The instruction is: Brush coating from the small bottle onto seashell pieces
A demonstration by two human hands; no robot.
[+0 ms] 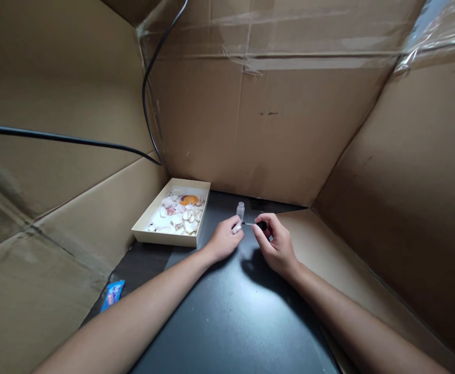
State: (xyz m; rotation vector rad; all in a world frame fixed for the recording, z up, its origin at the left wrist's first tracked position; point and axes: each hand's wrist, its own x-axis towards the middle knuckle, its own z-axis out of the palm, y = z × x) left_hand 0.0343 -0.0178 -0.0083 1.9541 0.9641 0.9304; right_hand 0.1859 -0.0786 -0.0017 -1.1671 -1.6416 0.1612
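Observation:
My left hand (223, 240) is closed around a small whitish piece (237, 227), which looks like a seashell. Opposite it, my right hand (276, 243) pinches the dark rounded cap of a thin-stemmed brush (249, 224), much like a nail polish brush. The brush tip points left and meets or nearly meets the whitish piece. Just beyond my left fingers stands a small clear bottle (240, 209), upright and without a cap; its lower part is hidden by the hand.
A cream tray (169, 239) at the left holds several pale shells and one orange shell (189, 200). A blue wrapper (112, 295) lies near my left forearm. Cardboard walls (227, 130) enclose the dark tabletop (227, 322). A black cable (75, 139) hangs at the left.

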